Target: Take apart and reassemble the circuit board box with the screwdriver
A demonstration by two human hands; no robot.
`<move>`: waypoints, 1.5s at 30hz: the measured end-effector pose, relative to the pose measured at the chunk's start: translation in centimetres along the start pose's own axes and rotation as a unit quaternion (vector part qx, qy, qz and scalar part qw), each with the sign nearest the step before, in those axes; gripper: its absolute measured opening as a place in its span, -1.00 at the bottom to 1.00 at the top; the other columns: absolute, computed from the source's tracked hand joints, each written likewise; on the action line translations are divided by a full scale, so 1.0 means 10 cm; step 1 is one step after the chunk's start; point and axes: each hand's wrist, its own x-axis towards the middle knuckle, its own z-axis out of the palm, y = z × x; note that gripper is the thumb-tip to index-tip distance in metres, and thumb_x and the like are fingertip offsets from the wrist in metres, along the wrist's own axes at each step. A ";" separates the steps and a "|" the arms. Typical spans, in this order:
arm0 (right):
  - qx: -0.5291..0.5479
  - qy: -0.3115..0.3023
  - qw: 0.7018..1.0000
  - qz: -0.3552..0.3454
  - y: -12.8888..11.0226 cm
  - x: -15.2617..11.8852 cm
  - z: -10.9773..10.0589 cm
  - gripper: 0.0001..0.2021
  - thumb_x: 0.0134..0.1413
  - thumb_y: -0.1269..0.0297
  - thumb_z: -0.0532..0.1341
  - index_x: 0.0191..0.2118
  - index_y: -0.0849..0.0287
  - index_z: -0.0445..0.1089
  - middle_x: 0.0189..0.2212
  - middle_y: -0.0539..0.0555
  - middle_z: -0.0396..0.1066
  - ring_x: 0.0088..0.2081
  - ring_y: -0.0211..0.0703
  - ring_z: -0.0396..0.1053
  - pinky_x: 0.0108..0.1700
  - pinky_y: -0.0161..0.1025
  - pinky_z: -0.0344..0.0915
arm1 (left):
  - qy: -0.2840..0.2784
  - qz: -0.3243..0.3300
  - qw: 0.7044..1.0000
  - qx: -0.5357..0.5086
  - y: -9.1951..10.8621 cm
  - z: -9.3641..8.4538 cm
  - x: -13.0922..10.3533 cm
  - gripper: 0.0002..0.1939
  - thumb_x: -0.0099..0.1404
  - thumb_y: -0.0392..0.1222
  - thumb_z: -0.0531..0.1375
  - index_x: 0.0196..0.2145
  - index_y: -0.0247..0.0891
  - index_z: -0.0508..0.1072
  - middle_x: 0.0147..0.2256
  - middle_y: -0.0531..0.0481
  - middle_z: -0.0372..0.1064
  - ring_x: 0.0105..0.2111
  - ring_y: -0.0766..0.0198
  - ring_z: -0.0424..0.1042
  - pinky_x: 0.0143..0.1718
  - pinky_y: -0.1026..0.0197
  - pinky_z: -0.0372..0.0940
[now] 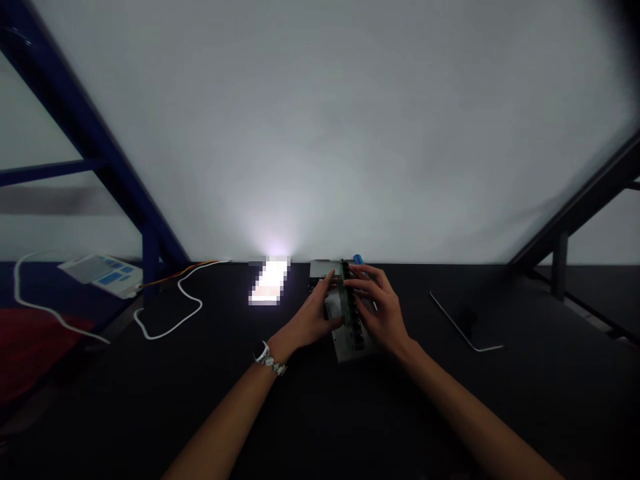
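A green circuit board (346,293) with a row of dark connectors along it stands tilted on edge between my hands. Beneath it lies a grey metal plate (344,348) on the black table. My right hand (381,308) grips the board from the right, fingers bent over its far part. From the left, my left hand (315,317) closes on the board's other side, thumb near its lower edge. Just beyond my right fingers shows a blue cylindrical end (358,259), perhaps a tool handle. A flat grey piece (320,269) sits behind my left fingertips.
A bright, pixelated screen (270,283) lies left of my hands. Further left, a white cable (200,303) curls near a white and blue card (107,273). An L-shaped metal rod (457,330) rests on the right. Blue frame bars (110,167) and a pale wall bound the table.
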 end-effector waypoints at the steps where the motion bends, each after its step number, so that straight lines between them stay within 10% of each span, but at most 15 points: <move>1: 0.001 -0.002 1.000 -0.002 0.00 -0.01 0.02 -0.72 0.20 0.40 0.16 -0.04 -0.05 0.46 0.13 0.12 0.20 0.15 0.03 0.28 0.10 0.06 0.38 | 0.000 0.005 1.000 -0.007 0.01 0.01 0.01 0.01 0.09 -0.36 0.30 0.37 -0.05 -0.13 0.27 -0.28 0.04 0.24 -0.13 0.12 0.19 -0.27 0.10; 8: 0.001 -0.029 0.999 -0.019 -0.01 -0.03 0.07 -0.69 0.21 0.38 0.15 0.02 -0.08 0.41 0.10 0.11 0.25 0.14 0.00 0.28 0.10 0.04 0.39 | 0.025 0.018 0.999 0.008 0.07 0.03 0.05 -0.04 0.11 -0.36 0.25 0.36 -0.10 -0.13 0.26 -0.26 0.08 0.21 -0.09 0.16 0.20 -0.21 0.09; 13: 0.059 -0.034 0.998 0.012 -0.02 -0.05 0.07 -0.37 0.21 0.34 0.18 0.32 -0.07 -0.05 0.12 0.15 0.31 0.14 0.00 0.30 0.08 0.03 0.38 | 0.056 0.037 0.997 0.037 0.05 -0.02 0.03 -0.07 0.17 -0.28 0.26 0.36 -0.08 -0.15 0.31 -0.24 -0.05 0.27 -0.11 0.04 0.26 -0.23 -0.01; 18: 0.055 -0.044 0.995 0.069 -0.03 -0.05 -0.01 -0.76 0.25 0.23 0.14 0.02 0.03 0.36 -0.03 0.10 0.41 0.02 -0.05 0.39 0.05 -0.08 0.36 | 0.073 0.050 0.994 0.063 0.04 -0.07 0.03 -0.06 0.22 -0.26 0.24 0.37 0.00 -0.24 0.34 -0.17 -0.15 0.31 -0.10 -0.06 0.27 -0.22 -0.01; 24: 0.016 -0.039 0.990 0.137 0.04 -0.03 -0.13 -0.79 0.16 0.09 0.21 -0.30 0.13 0.39 -0.36 0.03 0.39 -0.28 -0.13 0.38 -0.20 -0.20 0.36 | 0.101 0.066 0.986 0.119 0.06 -0.18 0.05 -0.09 0.18 -0.33 0.23 0.36 -0.01 -0.13 0.31 -0.15 -0.13 0.30 -0.12 -0.09 0.25 -0.23 0.05; 36: 0.122 -0.107 0.955 0.247 0.19 0.05 -0.35 -0.69 0.14 0.08 0.22 -0.12 0.20 0.44 -0.50 -0.03 0.37 -0.53 -0.29 0.26 -0.51 -0.33 0.15 | 0.139 0.078 0.982 0.100 0.23 -0.26 0.06 -0.08 0.17 -0.35 0.22 0.35 0.03 -0.16 0.33 -0.11 -0.16 0.28 -0.11 -0.03 0.23 -0.22 0.09; 45: 0.197 -0.118 0.942 0.243 0.27 0.05 -0.42 -0.71 0.06 0.25 0.28 -0.06 0.09 0.41 -0.32 0.02 0.41 -0.36 -0.24 0.35 -0.35 -0.27 0.30 | 0.139 0.063 0.987 0.050 0.22 -0.27 0.07 -0.23 0.18 -0.24 0.29 0.28 -0.01 0.08 0.29 -0.13 -0.04 0.27 -0.08 0.02 0.22 -0.17 0.14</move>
